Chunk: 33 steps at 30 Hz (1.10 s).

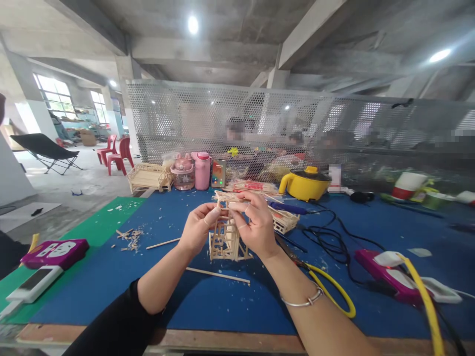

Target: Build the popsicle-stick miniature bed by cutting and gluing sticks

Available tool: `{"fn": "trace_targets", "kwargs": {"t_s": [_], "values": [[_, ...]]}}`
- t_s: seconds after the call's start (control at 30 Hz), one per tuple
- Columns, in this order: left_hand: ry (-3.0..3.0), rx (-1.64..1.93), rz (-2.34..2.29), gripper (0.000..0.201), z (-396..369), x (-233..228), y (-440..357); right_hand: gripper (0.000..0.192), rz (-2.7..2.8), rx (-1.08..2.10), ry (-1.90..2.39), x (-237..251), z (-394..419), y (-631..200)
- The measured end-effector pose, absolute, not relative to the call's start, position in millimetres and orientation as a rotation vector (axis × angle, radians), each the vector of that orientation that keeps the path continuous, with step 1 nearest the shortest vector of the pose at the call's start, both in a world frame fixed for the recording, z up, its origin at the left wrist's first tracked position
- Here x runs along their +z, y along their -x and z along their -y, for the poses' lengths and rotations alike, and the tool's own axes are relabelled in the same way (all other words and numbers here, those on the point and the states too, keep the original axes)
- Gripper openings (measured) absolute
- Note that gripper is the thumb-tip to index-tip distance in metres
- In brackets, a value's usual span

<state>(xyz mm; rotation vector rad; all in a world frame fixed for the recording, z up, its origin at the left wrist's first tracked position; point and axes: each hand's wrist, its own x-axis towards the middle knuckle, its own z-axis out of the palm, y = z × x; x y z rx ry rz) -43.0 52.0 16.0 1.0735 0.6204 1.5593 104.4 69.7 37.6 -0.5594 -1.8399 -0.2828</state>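
Loose thin wooden stick (218, 275) on the blue bench (208, 301) at 6 o'clock. Both my left hand (198, 228) and right hand (252, 225) pinch the pale stick-built lattice frame (226, 237) at its top rail, held upright above the bench. Likely light, brittle; grip joints, not spans. Yellow pot (304, 184) at 1 o'clock.

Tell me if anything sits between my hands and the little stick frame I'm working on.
Nothing visible does. The left hand and right hand both already touch the top of the wooden stick frame, which stands on the blue mat. Loose sticks lie beside it, apart from the hands.
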Motion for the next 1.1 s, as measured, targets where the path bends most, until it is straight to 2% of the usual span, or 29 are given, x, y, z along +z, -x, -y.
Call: {"fn": "trace_targets", "kwargs": {"t_s": [0.57,0.8,0.93,1.0,1.1], "values": [[-1.243,1.718,-0.853,0.024,-47,19,39,0.013,1.842,-0.273,0.548,36,-69,-103],[-1.467,1.779,-0.982,0.026,-39,30,42,0.01,1.806,0.035,0.554,37,-67,-101],[-1.345,1.741,-0.986,0.034,-42,36,45,0.006,1.699,0.226,0.566,39,-73,-105],[-1.233,1.778,-0.986,0.037,-44,39,48,0.008,1.6,0.273,0.631,42,-80,-114],[-1.034,1.805,-0.984,0.037,-48,44,53,0.014,1.614,0.187,1.024,46,-95,-132]]}}
